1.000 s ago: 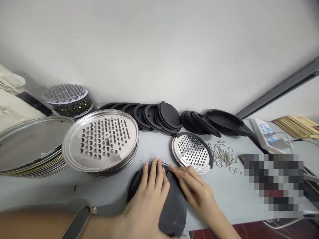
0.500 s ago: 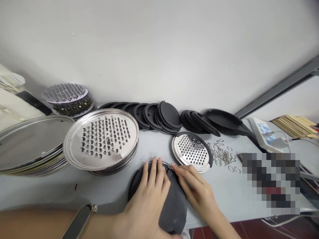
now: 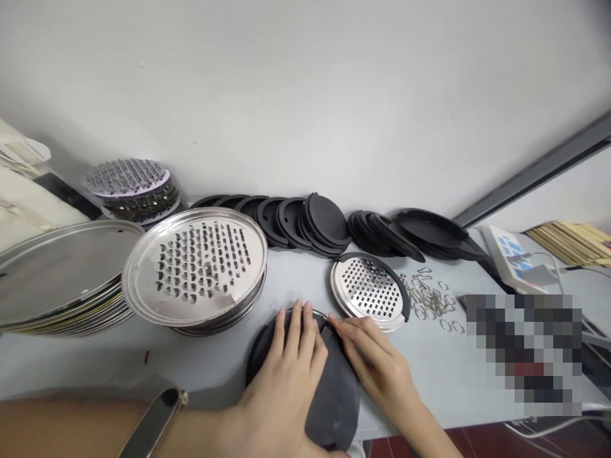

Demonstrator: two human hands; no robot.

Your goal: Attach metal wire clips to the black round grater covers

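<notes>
In the head view my left hand lies over a round black plastic disc. Its fingers are stretched across the disc to the far rim, pressing it down on the table. At that rim, my right hand pinches a small shiny metal ring between thumb and index finger. The ring touches the disc's edge; most of it is hidden by the fingertips. Just beyond my right hand sits a round steel grater plate partly edged by a black plastic rim. A pile of loose metal rings lies to its right.
Large grater plates are stacked at left, beside big metal discs. Spiked plates stand behind them. Black plastic parts line the wall. At right are a white box, tan strips and a pixelated patch.
Both hands keep nearly the same place on the black disc. The right fingertips have shifted slightly over the ring, and the view has moved a little.
</notes>
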